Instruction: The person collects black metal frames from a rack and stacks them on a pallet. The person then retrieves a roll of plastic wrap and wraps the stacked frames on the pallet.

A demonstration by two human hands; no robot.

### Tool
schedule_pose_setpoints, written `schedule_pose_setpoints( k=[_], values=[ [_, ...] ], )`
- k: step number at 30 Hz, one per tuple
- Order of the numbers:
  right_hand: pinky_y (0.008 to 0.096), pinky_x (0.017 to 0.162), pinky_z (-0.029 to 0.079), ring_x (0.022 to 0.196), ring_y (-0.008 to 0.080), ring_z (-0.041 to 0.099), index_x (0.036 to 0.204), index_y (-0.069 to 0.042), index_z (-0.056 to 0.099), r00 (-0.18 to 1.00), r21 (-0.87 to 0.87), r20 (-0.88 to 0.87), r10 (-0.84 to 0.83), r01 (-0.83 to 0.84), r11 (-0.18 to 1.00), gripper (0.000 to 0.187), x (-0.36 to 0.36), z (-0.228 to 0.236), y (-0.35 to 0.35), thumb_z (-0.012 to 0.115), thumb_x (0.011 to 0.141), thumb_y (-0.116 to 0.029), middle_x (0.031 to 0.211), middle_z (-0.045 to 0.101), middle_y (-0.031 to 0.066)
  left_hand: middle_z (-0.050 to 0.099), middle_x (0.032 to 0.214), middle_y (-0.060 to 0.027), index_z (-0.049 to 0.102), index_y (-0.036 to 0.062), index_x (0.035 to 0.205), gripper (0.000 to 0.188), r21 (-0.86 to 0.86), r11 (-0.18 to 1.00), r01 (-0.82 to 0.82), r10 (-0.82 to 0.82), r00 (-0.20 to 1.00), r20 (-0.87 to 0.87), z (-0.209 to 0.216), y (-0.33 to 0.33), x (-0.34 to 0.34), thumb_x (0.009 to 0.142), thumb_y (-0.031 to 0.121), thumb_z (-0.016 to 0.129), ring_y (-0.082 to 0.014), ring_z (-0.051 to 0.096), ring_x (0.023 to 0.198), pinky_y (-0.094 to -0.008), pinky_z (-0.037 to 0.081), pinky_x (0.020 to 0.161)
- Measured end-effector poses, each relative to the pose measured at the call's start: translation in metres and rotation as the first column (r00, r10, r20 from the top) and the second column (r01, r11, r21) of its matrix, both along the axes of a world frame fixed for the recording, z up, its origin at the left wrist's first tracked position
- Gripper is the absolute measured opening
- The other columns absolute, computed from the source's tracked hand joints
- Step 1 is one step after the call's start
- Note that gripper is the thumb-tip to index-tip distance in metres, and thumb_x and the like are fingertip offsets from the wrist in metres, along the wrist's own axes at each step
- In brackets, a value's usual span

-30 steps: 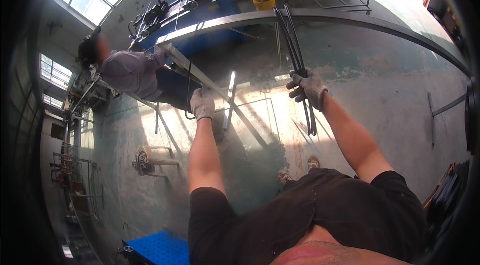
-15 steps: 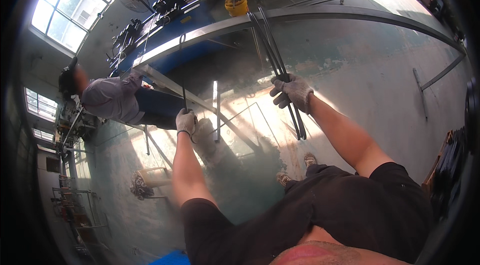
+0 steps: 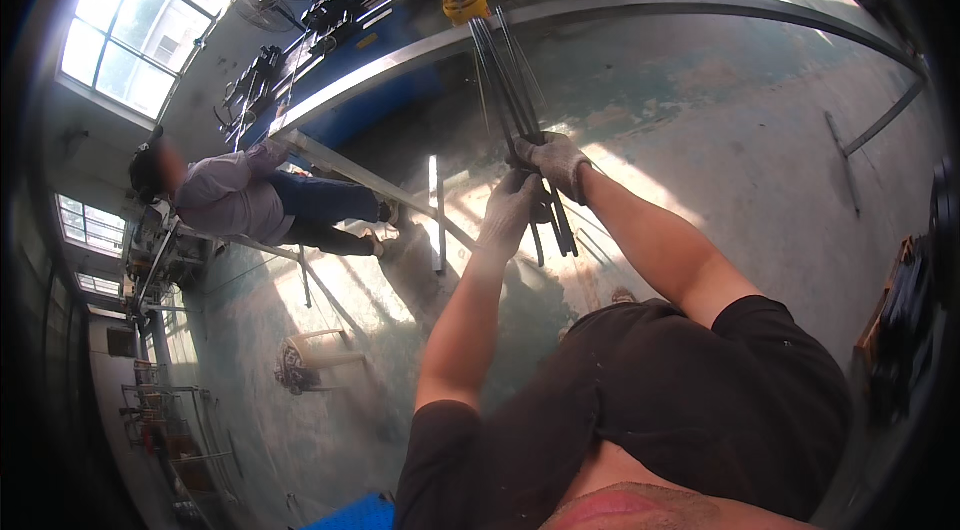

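At centre frame, gloved fingers of the left hand (image 3: 511, 210) and right hand (image 3: 555, 166) curl closed around dark rods (image 3: 513, 90) reaching up to the rail (image 3: 690, 3); a loosened grip on the crowded bunch could let one slip

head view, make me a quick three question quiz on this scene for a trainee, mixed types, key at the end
1. True or false: the left hand is gloved while the right hand is bare.

2. Multiple choice: what do the hands hold?
A. a wooden board
B. long black strands
C. a white hose

3. Short answer: what colour is the bucket seen just above the metal rail in the picture?

Key:
1. False; both are gloved.
2. B
3. Yellow
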State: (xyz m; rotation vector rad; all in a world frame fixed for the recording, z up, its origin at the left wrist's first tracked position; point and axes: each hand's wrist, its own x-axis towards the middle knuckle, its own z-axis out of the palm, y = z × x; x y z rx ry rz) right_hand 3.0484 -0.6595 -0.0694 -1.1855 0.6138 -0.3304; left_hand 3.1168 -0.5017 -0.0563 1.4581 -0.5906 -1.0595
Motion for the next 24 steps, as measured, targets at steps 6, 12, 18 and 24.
schedule_pose_setpoints(
  k=[6, 12, 18, 24],
  values=[
    [0.0435, 0.084, 0.064, 0.096, 0.0261, 0.077, 0.132, 0.001, 0.068, 0.984, 0.255, 0.175, 0.030, -0.074, 0.964, 0.035, -0.007, -0.019, -0.007, 0.063, 0.114, -0.030, 0.108, 0.079, 0.0138, 0.076, 0.106, -0.0085, 0.066, 0.0016, 0.130, 0.039, 0.058, 0.998, 0.024, -0.029, 0.995, 0.098, -0.003, -0.009, -0.024, 0.115, 0.036, 0.060, -0.0172, 0.073, 0.092, -0.0339, 0.063, 0.083],
    [0.0437, 0.076, 0.065, 0.081, 0.0276, 0.074, 0.128, 0.001, 0.065, 0.965, 0.278, 0.240, 0.107, -0.174, 0.945, 0.028, -0.017, -0.008, 0.007, 0.067, 0.112, -0.022, 0.090, 0.073, 0.0111, 0.076, 0.100, -0.0119, 0.063, 0.0009, 0.131, 0.039, 0.006, 1.000, -0.028, 0.028, 1.000, -0.011, -0.047, 0.000, -0.037, 0.116, 0.037, 0.056, -0.0224, 0.075, 0.085, -0.0369, 0.063, 0.076],
    [0.0406, 0.066, 0.065, 0.066, 0.0215, 0.068, 0.107, -0.005, 0.065, 0.975, 0.244, 0.208, 0.075, -0.126, 0.962, 0.023, -0.017, -0.022, -0.004, 0.076, 0.107, -0.025, 0.078, 0.064, 0.0041, 0.075, 0.100, -0.0123, 0.061, -0.0005, 0.130, 0.043, 0.002, 1.000, -0.011, 0.011, 0.981, -0.193, -0.029, 0.021, -0.065, 0.116, 0.040, 0.056, -0.0191, 0.073, 0.082, -0.0341, 0.058, 0.069],
    [0.0400, 0.067, 0.067, 0.066, 0.0194, 0.069, 0.103, -0.005, 0.065, 0.982, 0.170, 0.178, 0.059, -0.090, 0.981, 0.024, -0.016, -0.011, 0.005, 0.072, 0.109, -0.027, 0.077, 0.063, 0.0026, 0.073, 0.106, -0.0095, 0.062, -0.0020, 0.131, 0.042, -0.031, 0.995, -0.094, 0.087, 0.983, -0.161, -0.055, 0.046, -0.069, 0.117, 0.038, 0.057, -0.0166, 0.070, 0.089, -0.0327, 0.057, 0.081]
  ],
)
